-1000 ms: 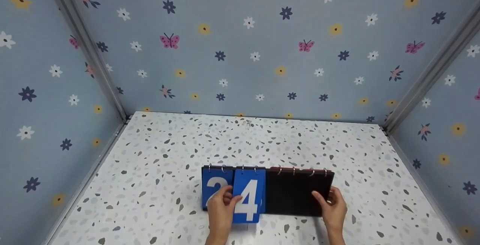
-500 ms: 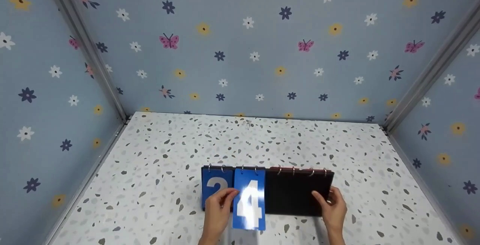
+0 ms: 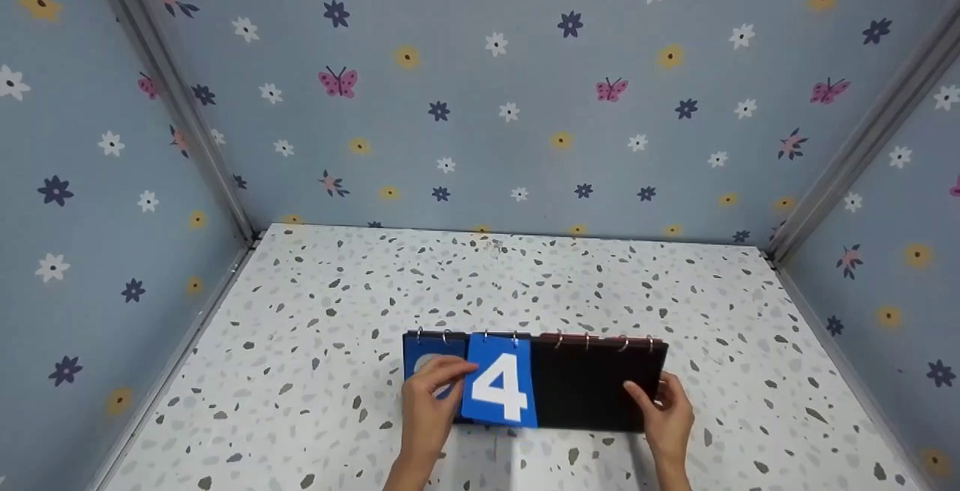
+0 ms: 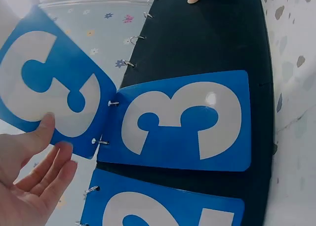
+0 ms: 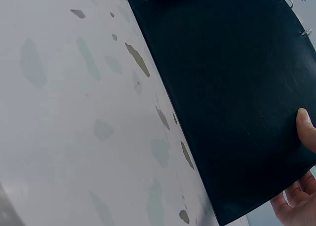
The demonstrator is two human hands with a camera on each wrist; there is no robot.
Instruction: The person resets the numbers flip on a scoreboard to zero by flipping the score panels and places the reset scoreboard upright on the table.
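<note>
A black flip scoreboard (image 3: pixel 585 386) with metal rings along its top edge stands tilted on the table. My right hand (image 3: pixel 670 416) grips its right end, thumb on the front, fingers behind in the right wrist view. In the head view, my left hand (image 3: pixel 431 408) is at the left edge of a blue number card (image 3: pixel 499 382) showing a white 4, partly covering another blue card (image 3: pixel 416 352). In the left wrist view, my left thumb lies on a raised card (image 4: pixel 64 87) showing 3, its index finger hidden behind; another 3 card (image 4: pixel 187 122) lies against the board.
The speckled white table (image 3: pixel 337 288) extends behind and to both sides of the scoreboard. Blue flower-patterned panels (image 3: pixel 480 100) enclose it at the back and sides, with grey metal posts (image 3: pixel 172 93) at the corners.
The 4 card, earlier hanging lower and out from the board, has dropped back against it. My left hand has shifted slightly up and left. The right hand has stayed in place.
</note>
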